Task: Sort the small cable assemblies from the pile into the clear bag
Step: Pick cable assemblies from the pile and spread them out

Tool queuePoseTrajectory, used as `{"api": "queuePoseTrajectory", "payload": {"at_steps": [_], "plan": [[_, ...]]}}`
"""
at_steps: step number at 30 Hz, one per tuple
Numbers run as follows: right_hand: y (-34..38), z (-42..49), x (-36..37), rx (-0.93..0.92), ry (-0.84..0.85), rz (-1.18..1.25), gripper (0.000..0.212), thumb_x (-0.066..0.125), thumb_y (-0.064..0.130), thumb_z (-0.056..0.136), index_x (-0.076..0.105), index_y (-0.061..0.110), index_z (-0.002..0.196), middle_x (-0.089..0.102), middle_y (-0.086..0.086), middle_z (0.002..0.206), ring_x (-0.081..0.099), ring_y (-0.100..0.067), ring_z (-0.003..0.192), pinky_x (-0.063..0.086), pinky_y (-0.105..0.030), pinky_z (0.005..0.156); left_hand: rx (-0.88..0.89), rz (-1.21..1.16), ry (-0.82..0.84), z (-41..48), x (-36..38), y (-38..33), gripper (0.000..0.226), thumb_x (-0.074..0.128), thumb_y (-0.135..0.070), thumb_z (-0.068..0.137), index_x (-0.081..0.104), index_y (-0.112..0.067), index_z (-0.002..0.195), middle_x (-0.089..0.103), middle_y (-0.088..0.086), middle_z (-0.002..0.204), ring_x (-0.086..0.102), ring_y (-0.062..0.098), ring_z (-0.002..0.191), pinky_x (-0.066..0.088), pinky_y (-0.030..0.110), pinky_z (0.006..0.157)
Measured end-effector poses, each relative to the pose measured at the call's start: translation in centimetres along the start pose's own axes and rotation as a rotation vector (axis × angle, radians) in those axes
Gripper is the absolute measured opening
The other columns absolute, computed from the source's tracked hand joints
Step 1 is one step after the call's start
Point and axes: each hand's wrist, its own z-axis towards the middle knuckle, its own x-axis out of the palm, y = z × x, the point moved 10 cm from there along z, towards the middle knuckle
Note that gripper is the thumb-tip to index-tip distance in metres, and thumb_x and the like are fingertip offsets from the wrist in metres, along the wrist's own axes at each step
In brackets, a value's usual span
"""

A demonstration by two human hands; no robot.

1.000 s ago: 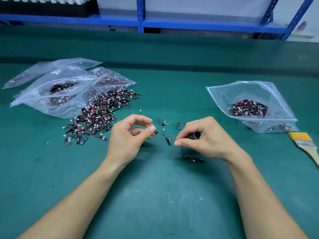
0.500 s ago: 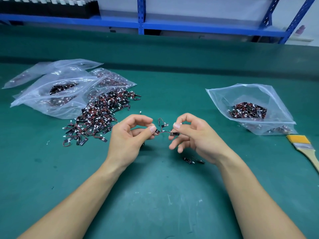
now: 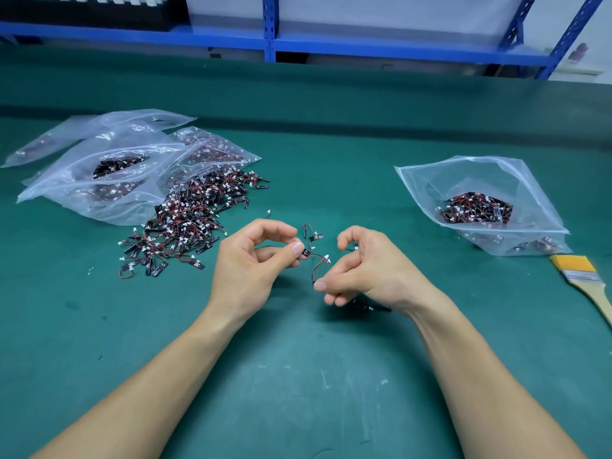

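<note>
Red-wired, one cable assembly (image 3: 318,260) hung between my hands above the green mat (image 3: 298,385): left hand (image 3: 251,266) pinched its black upper end, right hand (image 3: 371,273) clamped the lower end, midway between pile (image 3: 188,223) and clear bag (image 3: 516,180).

The pile (image 3: 185,223) of small black-and-red cable assemblies with white plugs lay spread on the desk (image 3: 331,160), at the left. One cable assembly (image 3: 318,262), its red wire bent, hung pinched between the left hand (image 3: 251,263) and the right hand (image 3: 367,270). The clear bag (image 3: 480,178) lay at the right with a heap of assemblies inside.
</note>
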Motion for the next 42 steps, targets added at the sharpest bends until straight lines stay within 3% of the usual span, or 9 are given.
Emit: {"api": "queuePoseTrajectory", "payload": {"at_steps": [6, 12, 15, 21, 24, 30, 34, 39, 42], "plan": [[-1.0, 0.0, 1.0, 0.043, 0.09, -0.161, 0.054, 0.084, -0.001, 0.073, 0.036, 0.015, 0.094, 0.074, -0.02, 0.075, 0.065, -0.025, 0.053, 0.054, -0.029, 0.051, 0.01, 0.008, -0.004, -0.1, 0.1, 0.1, 0.017, 0.074, 0.0, 0.084, 0.066, -0.014, 0.091, 0.071, -0.008, 0.082, 0.074, 0.017, 0.071, 0.056, 0.021, 0.066], [-0.6, -0.9, -0.6, 0.032, 0.201, -0.364, 0.017, 0.085, 0.011, 0.076, 0.07, 0.019, 0.078, 0.074, -0.008, 0.071, 0.068, -0.017, 0.058, 0.045, -0.02, 0.049, 0.07, -0.009, -0.133, 0.5, -2.2, -0.6, 0.021, 0.072, 0.0, 0.086, 0.067, -0.019, 0.093, 0.073, -0.006, 0.085, 0.072, 0.016, 0.071, 0.057, 0.023, 0.069], [0.3, -0.7, -2.1, -0.03, 0.11, -0.35, 0.012, 0.083, 0.011, 0.079, 0.075, 0.018, 0.073, 0.074, -0.007, 0.072, 0.066, -0.015, 0.058, 0.043, -0.017, 0.048, 0.087, 0.021, -0.106, 0.8, -2.3, -0.9, 0.024, 0.07, 0.002, 0.087, 0.067, -0.02, 0.095, 0.075, -0.004, 0.089, 0.071, 0.013, 0.076, 0.057, 0.023, 0.071], [1.1, -0.1, -4.5, -0.141, -0.156, -0.282, 0.009, 0.084, 0.025, 0.08, 0.076, 0.021, 0.076, 0.068, 0.006, 0.071, 0.052, -0.013, 0.063, 0.043, -0.023, 0.066, 0.17, 0.427, 0.269, -0.1, 1.3, -0.4, 0.036, 0.076, 0.002, 0.082, 0.067, -0.028, 0.101, 0.074, -0.012, 0.096, 0.072, 0.011, 0.07, 0.055, 0.02, 0.071], [1.3, 0.0, -4.2, -0.17, -0.197, -0.296, 0.009, 0.085, 0.025, 0.079, 0.077, 0.024, 0.074, 0.063, 0.013, 0.064, 0.05, -0.006, 0.059, 0.041, -0.016, 0.062, 0.23, 0.569, 0.35, -0.4, 2.2, -0.1, 0.038, 0.078, -0.003, 0.082, 0.066, -0.03, 0.105, 0.071, -0.012, 0.095, 0.07, 0.009, 0.068, 0.052, 0.017, 0.067], [0.7, 0.3, -3.7, -0.12, -0.291, -0.385, 0.015, 0.086, 0.027, 0.076, 0.075, 0.021, 0.066, 0.074, 0.002, 0.073, 0.051, -0.004, 0.056, 0.039, -0.015, 0.055, 0.345, 0.697, 0.339, -0.1, 2.5, -0.6, 0.032, 0.082, -0.009, 0.08, 0.069, -0.019, 0.108, 0.069, -0.012, 0.091, 0.065, 0.006, 0.067, 0.051, 0.019, 0.065], [0.1, 0.5, -2.5, -0.09, -0.291, -0.467, 0.017, 0.084, 0.025, 0.075, 0.074, 0.022, 0.062, 0.065, 0.013, 0.055, 0.047, -0.001, 0.046, 0.039, -0.015, 0.051, 0.398, 0.736, 0.209, 0.4, 0.6, -1.8, 0.024, 0.08, -0.014, 0.083, 0.07, -0.02, 0.103, 0.068, -0.015, 0.086, 0.061, 0.007, 0.066, 0.051, 0.023, 0.065], [0.1, 0.4, -2.2, -0.06, -0.311, -0.604, 0.02, 0.082, 0.044, 0.074, 0.074, 0.028, 0.064, 0.065, 0.015, 0.057, 0.051, -0.001, 0.053, 0.044, -0.024, 0.058, 0.246, 0.987, 0.307, 1.2, -1.6, 0.2, 0.023, 0.068, -0.045, 0.077, 0.067, -0.034, 0.098, 0.061, -0.022, 0.079, 0.05, -0.002, 0.078, 0.047, 0.031, 0.076], [1.0, 0.0, -3.7, -0.108, -0.37, -0.518, 0.027, 0.078, 0.039, 0.08, 0.07, 0.022, 0.06, 0.058, 0.012, 0.053, 0.043, -0.004, 0.049, 0.037, -0.017, 0.051, 0.149, 1.059, 0.389, 1.0, -1.6, 1.6, 0.017, 0.073, -0.042, 0.08, 0.068, -0.037, 0.096, 0.061, -0.023, 0.075, 0.05, 0.001, 0.082, 0.05, 0.036, 0.082]]}}
